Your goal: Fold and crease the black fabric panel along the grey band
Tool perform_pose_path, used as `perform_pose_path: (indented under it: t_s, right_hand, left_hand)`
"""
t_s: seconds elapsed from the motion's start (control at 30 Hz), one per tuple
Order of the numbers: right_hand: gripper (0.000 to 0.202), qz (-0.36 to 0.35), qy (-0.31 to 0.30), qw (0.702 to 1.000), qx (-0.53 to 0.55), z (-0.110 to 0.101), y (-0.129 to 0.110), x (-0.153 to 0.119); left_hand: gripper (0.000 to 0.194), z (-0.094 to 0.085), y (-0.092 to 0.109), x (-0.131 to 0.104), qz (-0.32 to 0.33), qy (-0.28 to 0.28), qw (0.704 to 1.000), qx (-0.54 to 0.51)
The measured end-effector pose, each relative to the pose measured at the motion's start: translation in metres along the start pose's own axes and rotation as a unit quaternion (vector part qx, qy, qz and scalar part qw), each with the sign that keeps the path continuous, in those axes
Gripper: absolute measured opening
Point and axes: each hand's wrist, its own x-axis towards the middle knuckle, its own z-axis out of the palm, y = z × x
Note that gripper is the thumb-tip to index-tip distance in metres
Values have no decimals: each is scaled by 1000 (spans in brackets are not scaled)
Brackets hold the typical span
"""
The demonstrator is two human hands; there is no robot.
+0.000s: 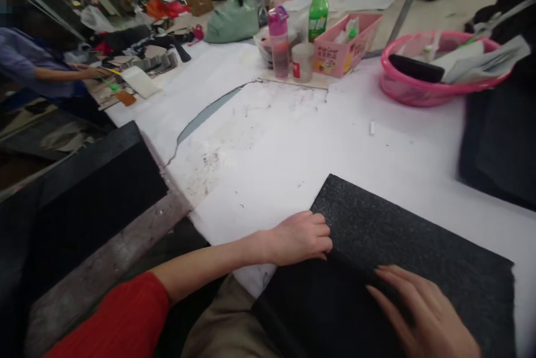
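A dark grey textured sheet [419, 240] lies on the white-covered table near its front edge. Over its near part is a black cloth [322, 302] with a folded edge, which hangs toward my lap. My left hand [304, 238] is closed on the cloth's edge at the left side of the sheet, its fingers curled. To the right, my right hand [427, 313] holds the folded edge between thumb and fingers. Part of the right palm is cut off by the frame's bottom.
Black material [92, 201] is stacked on a bench at left. A pink basket [419, 92], pink box [347, 48], green bottle [318, 9] and pink cup [279, 45] stand at the back. Dark fabric [498, 146] lies right. Another person's arm [62, 74] shows far left.
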Motion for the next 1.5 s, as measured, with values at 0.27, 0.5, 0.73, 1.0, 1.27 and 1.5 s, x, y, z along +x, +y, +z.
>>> perform_pose_path:
  t_s: [0.27,0.5,0.73,1.0,1.27,1.5]
  right_hand:
    - [20,-41,-10,999,-1,31,-47,41]
    - [25,-42,21,999,15,39,-36,33]
    - [36,-31,8,999,14,44,-35,30]
    - [38,-35,-8,999,3,45,-35,29]
    - [39,-29,-8,1000,-8,46,-35,28]
    - [41,-36,-21,999,-24,45,-37,29]
  left_hand:
    - [27,5,-3,-2,-22,-13,999,-36]
    - [24,11,-4,-15,-49,78,994,-66]
    - [8,21,-6,-31,-60,159,983,-63]
    - [17,21,-11,-41,-11,155,988,-20]
    - [23,19,-13,-43,6,143,990,5]
    - [22,18,-13,-43,0,141,990,2]
